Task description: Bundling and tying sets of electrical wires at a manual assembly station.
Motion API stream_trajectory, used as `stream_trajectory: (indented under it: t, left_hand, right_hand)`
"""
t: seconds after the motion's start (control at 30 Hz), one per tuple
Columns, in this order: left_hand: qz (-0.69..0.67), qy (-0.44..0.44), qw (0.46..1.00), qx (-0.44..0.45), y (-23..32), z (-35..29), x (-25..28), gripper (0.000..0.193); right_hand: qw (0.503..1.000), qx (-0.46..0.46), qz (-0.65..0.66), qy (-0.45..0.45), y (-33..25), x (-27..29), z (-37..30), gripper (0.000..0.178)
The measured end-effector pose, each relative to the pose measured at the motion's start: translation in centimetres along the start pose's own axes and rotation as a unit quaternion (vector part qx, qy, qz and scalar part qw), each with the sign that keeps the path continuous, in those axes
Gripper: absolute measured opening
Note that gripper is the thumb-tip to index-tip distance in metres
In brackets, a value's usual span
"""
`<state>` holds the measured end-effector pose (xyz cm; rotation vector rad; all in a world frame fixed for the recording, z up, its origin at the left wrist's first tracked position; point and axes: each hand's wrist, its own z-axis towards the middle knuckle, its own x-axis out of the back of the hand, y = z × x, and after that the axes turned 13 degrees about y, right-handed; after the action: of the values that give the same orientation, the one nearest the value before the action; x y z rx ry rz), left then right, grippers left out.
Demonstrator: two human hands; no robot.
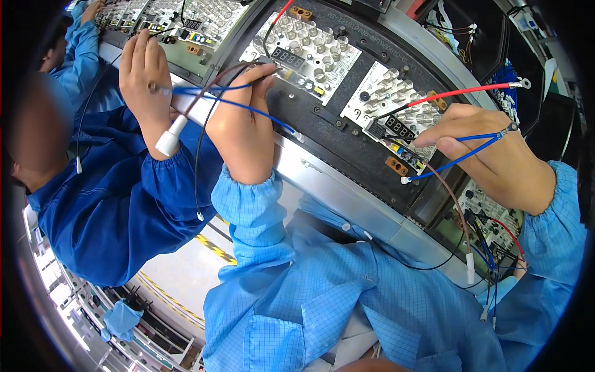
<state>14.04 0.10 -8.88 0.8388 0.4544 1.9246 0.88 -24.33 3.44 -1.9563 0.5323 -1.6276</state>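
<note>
My left hand (pixel 242 124) is closed around a bunch of brown, black and blue wires, its fingertips at the lower edge of the left circuit board (pixel 342 62). One blue wire (pixel 266 116) trails across the wrist and ends in a white terminal. Over the right circuit board (pixel 356 110), my right hand (pixel 486 152) pinches thin wires beside a small digit display (pixel 400 127). A brown wire (pixel 455 195) hangs below those fingers to a white connector (pixel 470 268). Another blue wire (pixel 458 166) lies bent across this hand. Above it runs a red wire (pixel 465 94) with a ring terminal.
Both boards sit in a black carrier (pixel 319 121) behind a metal rail (pixel 353 192). To my left a co-worker's hand (pixel 145 87) reaches toward another board (pixel 217 31). Loose wires (pixel 486 248) gather over a board at the right. Black panels (pixel 471 31) stand behind.
</note>
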Motion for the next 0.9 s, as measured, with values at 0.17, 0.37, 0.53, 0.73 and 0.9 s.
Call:
stream_trajectory:
  t: [0.17,0.37,0.53,0.73,0.9]
  left_hand:
    - [0.043,-0.065,0.997,0.024,0.3,0.5,-0.5,0.014]
    - [0.019,-0.037,0.999,0.005,-1.1,0.8,-1.8,0.01]
    - [0.017,-0.055,0.998,0.013,-0.7,0.9,-1.7,0.009]
    - [0.028,-0.07,0.997,0.017,-0.6,1.2,-1.6,0.007]
    - [0.013,-0.069,0.997,0.027,-0.1,1.3,-1.4,0.005]
  right_hand:
    - [1.0,0.0,-0.023,-0.002,0.3,-0.1,0.0,0.024]
    - [1.0,-0.002,-0.024,-0.002,1.3,-0.4,1.1,0.024]
    - [1.0,0.017,-0.013,0.008,1.2,-0.5,1.0,0.023]
    - [1.0,0.021,-0.005,0.011,0.8,-0.4,0.8,0.023]
    - [1.0,0.023,-0.021,0.001,0.3,-0.1,0.5,0.023]
